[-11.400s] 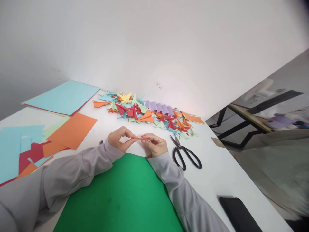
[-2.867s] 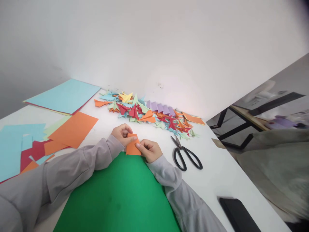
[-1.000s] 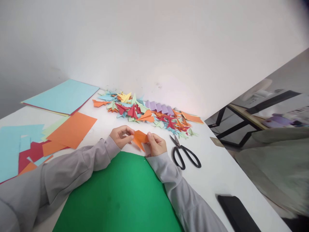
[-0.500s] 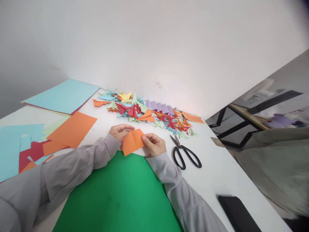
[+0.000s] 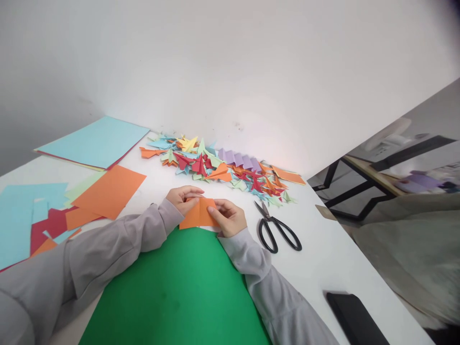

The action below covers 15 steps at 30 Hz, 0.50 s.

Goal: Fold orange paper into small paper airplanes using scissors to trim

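A small piece of orange paper (image 5: 194,216) with a crease down its middle is held between my two hands, just past the far edge of the green sheet (image 5: 176,287). My left hand (image 5: 183,198) pinches its upper left part, thumb on the near face. On the right side my right hand (image 5: 229,216) grips it, the thumb lying across the paper and the fingers behind. Parts of both hands' fingers are hidden by the paper.
Many small folded paper planes (image 5: 215,165) lie heaped along the wall. Black-handled scissors (image 5: 276,227) rest partly open to the right, with a black phone-like object (image 5: 354,316) nearer me. Orange paper (image 5: 111,191), coloured scraps (image 5: 53,223) and blue sheets (image 5: 97,139) lie at left.
The orange paper has turned from a tilted position to nearly level. My right thumb has shifted inward over it, and my left thumb now presses on its near face.
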Available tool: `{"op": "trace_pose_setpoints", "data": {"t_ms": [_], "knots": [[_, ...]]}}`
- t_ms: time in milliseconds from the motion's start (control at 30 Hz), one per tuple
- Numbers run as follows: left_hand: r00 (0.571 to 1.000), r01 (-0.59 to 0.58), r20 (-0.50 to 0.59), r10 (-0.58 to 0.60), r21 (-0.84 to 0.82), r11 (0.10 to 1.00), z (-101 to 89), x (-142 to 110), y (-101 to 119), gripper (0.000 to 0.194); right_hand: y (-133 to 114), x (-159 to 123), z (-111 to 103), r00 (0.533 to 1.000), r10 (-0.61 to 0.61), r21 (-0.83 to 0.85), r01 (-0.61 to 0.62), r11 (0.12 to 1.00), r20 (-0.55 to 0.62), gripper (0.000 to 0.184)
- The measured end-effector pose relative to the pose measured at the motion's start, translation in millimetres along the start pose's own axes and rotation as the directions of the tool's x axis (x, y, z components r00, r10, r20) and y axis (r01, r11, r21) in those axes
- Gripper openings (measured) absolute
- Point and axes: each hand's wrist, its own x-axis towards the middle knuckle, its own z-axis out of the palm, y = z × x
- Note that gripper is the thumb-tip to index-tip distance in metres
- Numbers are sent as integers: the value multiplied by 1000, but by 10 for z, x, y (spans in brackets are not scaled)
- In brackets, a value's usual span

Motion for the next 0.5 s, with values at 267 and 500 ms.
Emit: {"op": "trace_pose_setpoints", "data": {"t_ms": [267,500], "knots": [[1000,-1,-21,2,58,998,25,69,-58,24,22,-4,10,999,-36,-19,36,999,-2,28],[992,-128,57,115,323,938,-73,216,-64,23,55,86,-2,997,5,-114,-14,993,-80,33]]}}
